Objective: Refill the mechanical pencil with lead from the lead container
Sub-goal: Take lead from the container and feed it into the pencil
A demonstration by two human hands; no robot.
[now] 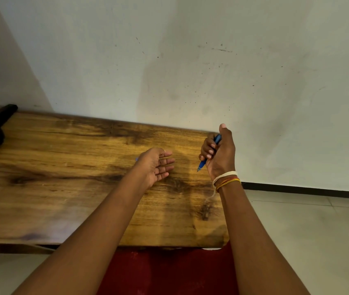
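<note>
Two hands over the wooden table (pixel 63 167), and only one is busy. The right hand (pixel 220 154) at three o'clock is fisted round the mechanical pencil (pixel 203 163), fingers curled tight on the barrel, thumb up, tip aimed down toward seven o'clock. The left hand (pixel 156 165) sits at centre, palm up, fingers spread, holding nothing I can make out. A speck of blue (pixel 137 159) peeks out behind it at nine o'clock, too small to name; the lead container is otherwise nowhere in sight.

The risk: that full-fist grip buries the cap end, so getting it off and feeding thin lead in could fumble or snap a stick.

The pencil looks slim, blue plastic, darker at the tapered nose.
</note>
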